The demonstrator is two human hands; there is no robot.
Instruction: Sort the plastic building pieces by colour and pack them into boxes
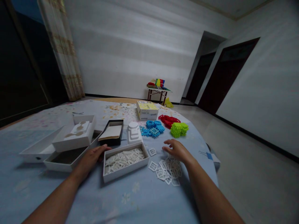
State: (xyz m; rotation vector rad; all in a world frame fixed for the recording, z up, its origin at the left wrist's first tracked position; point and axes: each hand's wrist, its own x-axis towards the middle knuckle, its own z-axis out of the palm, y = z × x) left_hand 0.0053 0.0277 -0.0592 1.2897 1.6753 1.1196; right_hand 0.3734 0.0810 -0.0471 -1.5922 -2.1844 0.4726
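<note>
Nearest the camera, two bare forearms reach out over a table (130, 199) covered in a pale blue flowered cloth. The left hand (92, 157) lies palm down with its fingers loosely extended, its fingertips at the near left corner of a shallow white box (126, 160) filled with white lattice pieces; it grips nothing that can be seen. The right hand (176, 149) hovers palm down, fingers spread and slightly curled, holding nothing, just above a loose heap of white lattice pieces (167, 171) scattered on the cloth. The box sits between the two hands, nearer the left one, and the heap lies under and just in front of the right wrist. One single white piece (152, 151) lies between the box and the right fingertips.

To the left of the left hand are open white trays (62, 157) and a white box insert (77, 133). Just beyond the box of pieces stand a black box (112, 133) with a tan card in it and a white moulded insert (134, 132). Farther on lie a blue pile of lattice pieces (153, 128), a green pile (178, 129) and a red pile (168, 120), with a yellow-topped carton (147, 110) behind them. Far off by the wall stands a small table with coloured toys (157, 88).
</note>
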